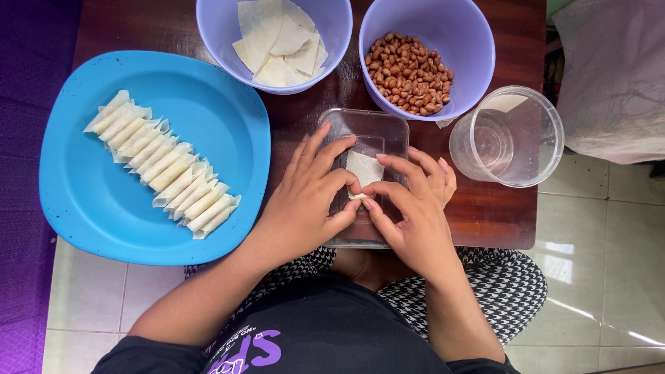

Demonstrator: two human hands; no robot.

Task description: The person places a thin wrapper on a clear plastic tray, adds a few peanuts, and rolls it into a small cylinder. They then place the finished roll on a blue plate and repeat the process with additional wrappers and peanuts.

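My left hand (309, 201) and my right hand (413, 208) meet over a clear flat plastic lid (377, 131) on the dark wooden table. Both pinch the near edge of a small pale dough wrapper (365, 168) lying on that lid, fingertips touching it. What lies under the folded edge is hidden by my fingers. To the left, a big blue plate (97, 201) carries a diagonal row of several rolled wrappers (166, 170).
A lilac bowl (218, 31) of flat wrapper squares (277, 45) stands at the back. Beside it is a lilac bowl (464, 28) of brown peanuts (409, 75). A clear round tub (509, 138) stands at the right. Tiled floor and a purple cloth (28, 138) surround the table.
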